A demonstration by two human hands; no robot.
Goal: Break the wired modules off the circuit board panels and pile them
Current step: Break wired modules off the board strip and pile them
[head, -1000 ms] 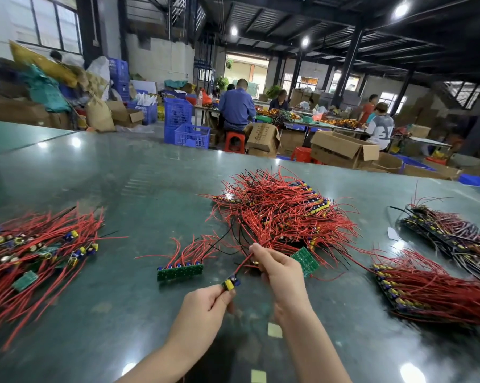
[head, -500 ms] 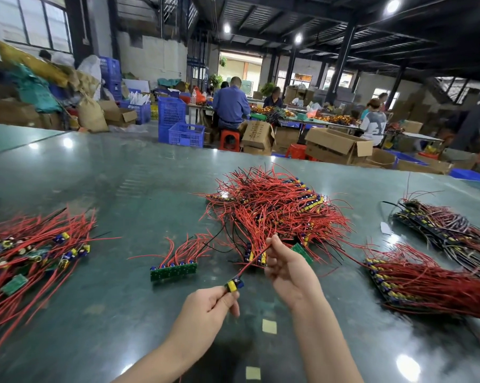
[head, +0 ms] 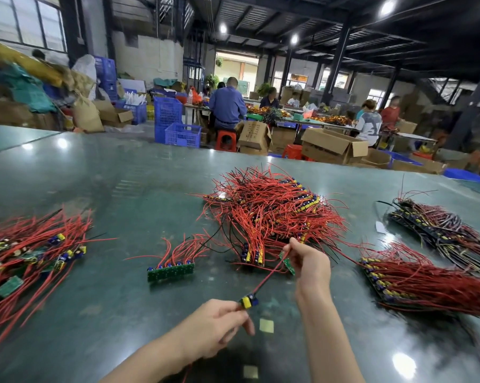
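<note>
My left hand (head: pixel 215 324) pinches a small yellow-and-blue wired module (head: pixel 248 301) above the green table. Its red wire runs up and to the right into my right hand (head: pixel 309 262), which pinches the wire near the front edge of the big tangle of red-wired panels (head: pixel 272 214). A small green panel strip (head: pixel 170 273) with several red wires lies flat to the left of my hands. A heap of separated modules (head: pixel 31 252) sits at the far left.
Two more bundles of wired panels lie at the right: a red one (head: pixel 427 280) and a darker one (head: pixel 438 228). Small yellow paper squares (head: pixel 266 325) lie on the table (head: pixel 139 189) near my wrists. Beyond the table are boxes, blue crates and seated workers.
My right hand has slid up the red wire, away from my left hand, and the wire is stretched longer between them. The left hand holds the module in about the same spot.
</note>
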